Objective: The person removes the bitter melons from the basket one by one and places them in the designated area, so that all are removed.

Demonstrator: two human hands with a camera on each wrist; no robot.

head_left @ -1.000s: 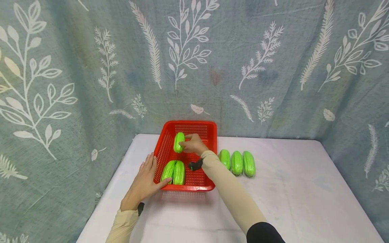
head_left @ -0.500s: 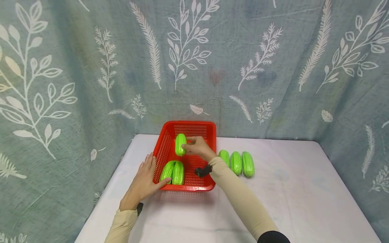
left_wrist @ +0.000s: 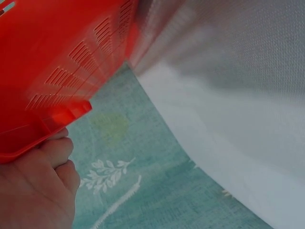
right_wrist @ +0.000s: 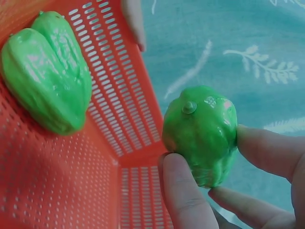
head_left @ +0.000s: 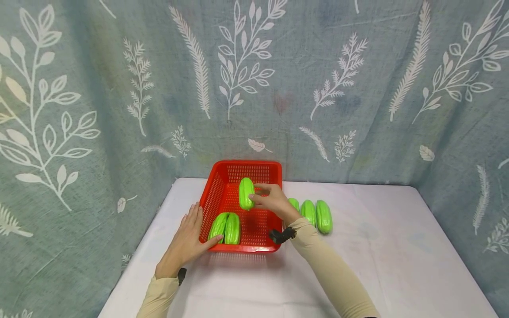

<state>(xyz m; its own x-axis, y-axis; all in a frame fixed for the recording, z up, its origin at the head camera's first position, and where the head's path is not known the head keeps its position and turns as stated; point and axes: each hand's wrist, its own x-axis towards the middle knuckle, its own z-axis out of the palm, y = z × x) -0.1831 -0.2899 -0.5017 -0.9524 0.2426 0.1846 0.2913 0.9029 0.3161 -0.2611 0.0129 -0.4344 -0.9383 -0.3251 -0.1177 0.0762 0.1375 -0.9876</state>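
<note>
A glossy green ribbed gourd [head_left: 245, 194] hangs over the red perforated basket [head_left: 254, 249], pinched between the thumb and fingers of my right hand [head_left: 276, 204]. Its rounded end, with a small stub, faces the right wrist camera, where the gourd [right_wrist: 202, 129] shows close up. Two similar gourds [head_left: 225, 228] lie side by side in the basket's front left corner. My left hand [head_left: 183, 243] rests on that corner: straight fingers lie along the left rim and the thumb reaches over the front rim. The left wrist view shows only part of this hand [left_wrist: 43, 186] against the basket wall.
Three more green gourds [head_left: 324, 216] lie in a row on the white table [head_left: 377, 265], right of the basket; my right forearm partly covers them. A grey-green leaf-patterned curtain [head_left: 246, 132] hangs behind and along both sides of the table.
My right hand has moved rightward and slightly toward me with the gourd in its fingers, still over the basket. The left hand has stayed in place on the basket.
</note>
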